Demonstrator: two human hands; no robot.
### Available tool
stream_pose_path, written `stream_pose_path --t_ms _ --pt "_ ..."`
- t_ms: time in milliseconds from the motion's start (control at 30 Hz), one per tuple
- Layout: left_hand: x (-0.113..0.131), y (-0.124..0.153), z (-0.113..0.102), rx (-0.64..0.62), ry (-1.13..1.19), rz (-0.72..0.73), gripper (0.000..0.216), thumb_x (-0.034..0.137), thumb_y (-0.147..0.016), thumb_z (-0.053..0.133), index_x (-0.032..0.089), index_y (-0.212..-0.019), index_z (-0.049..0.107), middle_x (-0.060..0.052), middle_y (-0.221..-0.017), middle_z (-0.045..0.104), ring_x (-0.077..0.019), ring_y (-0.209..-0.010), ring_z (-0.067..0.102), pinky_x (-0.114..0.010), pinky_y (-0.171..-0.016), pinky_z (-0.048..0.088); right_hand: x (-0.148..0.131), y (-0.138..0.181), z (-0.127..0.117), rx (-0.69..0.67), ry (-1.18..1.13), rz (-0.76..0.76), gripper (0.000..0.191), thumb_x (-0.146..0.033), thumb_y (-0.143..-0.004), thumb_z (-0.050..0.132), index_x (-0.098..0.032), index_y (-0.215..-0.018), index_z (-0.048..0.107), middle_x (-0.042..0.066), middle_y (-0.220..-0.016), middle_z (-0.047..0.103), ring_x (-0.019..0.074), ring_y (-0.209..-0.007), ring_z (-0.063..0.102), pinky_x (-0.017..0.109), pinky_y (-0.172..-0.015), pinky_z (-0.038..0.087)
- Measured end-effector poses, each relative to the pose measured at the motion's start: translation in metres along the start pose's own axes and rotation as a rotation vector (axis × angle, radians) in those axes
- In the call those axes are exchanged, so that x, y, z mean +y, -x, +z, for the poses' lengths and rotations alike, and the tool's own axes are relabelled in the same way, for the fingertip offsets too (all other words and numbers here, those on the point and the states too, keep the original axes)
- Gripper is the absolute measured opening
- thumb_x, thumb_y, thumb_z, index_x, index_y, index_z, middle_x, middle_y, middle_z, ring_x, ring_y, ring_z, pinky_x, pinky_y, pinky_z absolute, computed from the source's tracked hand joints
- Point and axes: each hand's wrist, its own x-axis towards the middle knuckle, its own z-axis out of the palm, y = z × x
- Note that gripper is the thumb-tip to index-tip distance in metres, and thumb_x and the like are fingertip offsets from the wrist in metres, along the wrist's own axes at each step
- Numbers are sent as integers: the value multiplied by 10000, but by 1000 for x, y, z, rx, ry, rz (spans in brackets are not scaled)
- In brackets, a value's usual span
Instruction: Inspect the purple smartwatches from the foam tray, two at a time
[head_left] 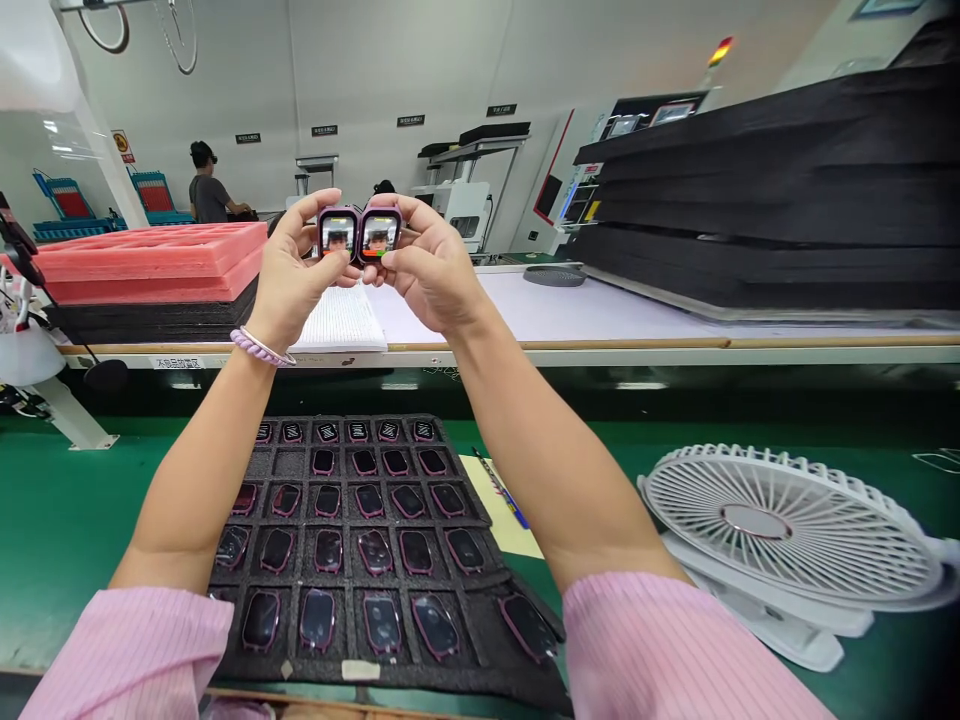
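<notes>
I hold two small pink-framed watch bodies side by side at eye height, their screens lit. My left hand point(291, 268) pinches the left watch body point(337, 233). The right watch body point(379, 233) sits between the fingers of my right hand point(427, 265). Both hands are closed round the cases, and the two cases touch each other. Below my arms, a black foam tray point(360, 530) lies on the green mat, its pockets filled with several more dark-screened watch bodies. One pocket in the second row is empty.
A white fan point(787, 520) lies at the right on the green mat. A yellow paper with a pen point(504, 495) sits beside the tray. Pink foam sheets point(150, 258) and black foam stacks point(765, 200) stand on the far bench. A person works far back left.
</notes>
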Motion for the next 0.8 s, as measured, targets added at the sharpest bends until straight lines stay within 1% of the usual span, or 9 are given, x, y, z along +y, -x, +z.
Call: stream_pose_path --t_ms 167,300,367,467,600,700,800 --pt "1 1 1 1 -10 4 575 194 -743 795 282 -1273 590 -41 -1096 694 -153 -764 721 -294 -719 642 2 1 0 -14 -7 -9 518 -243 -816 736 -241 -1306 572 22 -1015 617 180 -799 668 324 -728 588" --pt "3 4 2 14 -11 -1 566 175 -731 780 278 -1257 598 -41 -1096 702 -138 -708 699 -293 -693 642 2 3 -1 -20 -1 -12 549 -268 -797 759 -244 -1310 566 25 -1007 614 191 -809 660 330 -736 582" --pt "4 4 2 12 -11 3 568 160 -733 767 278 -1262 597 -40 -1086 699 -147 -728 706 -304 -707 643 1 3 -1 -10 19 -2 558 -278 -793 759 -250 -1315 561 26 -1012 611 198 -818 657 335 -737 580" --pt "3 2 2 3 -15 5 572 149 -750 756 287 -1279 588 -42 -1086 689 -175 -810 730 -322 -747 641 -1 2 -1 -14 31 -4 565 -291 -800 767 -252 -1323 556 34 -1032 600 202 -830 652 333 -727 569" --pt "0 4 1 -10 -13 10 565 157 -772 769 297 -1285 580 -40 -1081 677 -201 -875 744 -342 -776 640 -2 7 1 -16 37 0 594 -348 -806 805 -260 -1334 548 44 -1057 575 206 -848 643 329 -712 557" --pt "-4 22 3 -19 -9 1 550 196 -783 797 298 -1278 582 -36 -1080 667 -200 -872 747 -332 -758 641 -1 26 8 -8 19 22 586 -351 -788 788 -262 -1316 549 34 -1038 574 210 -850 646 345 -737 566" --pt "-7 56 7 -18 24 -65 567 211 -751 833 283 -1259 592 -32 -1100 666 -162 -799 736 -303 -726 648 8 58 16 -11 -83 72 562 -264 -743 739 -239 -1273 554 20 -1009 614 184 -791 643 344 -764 576"
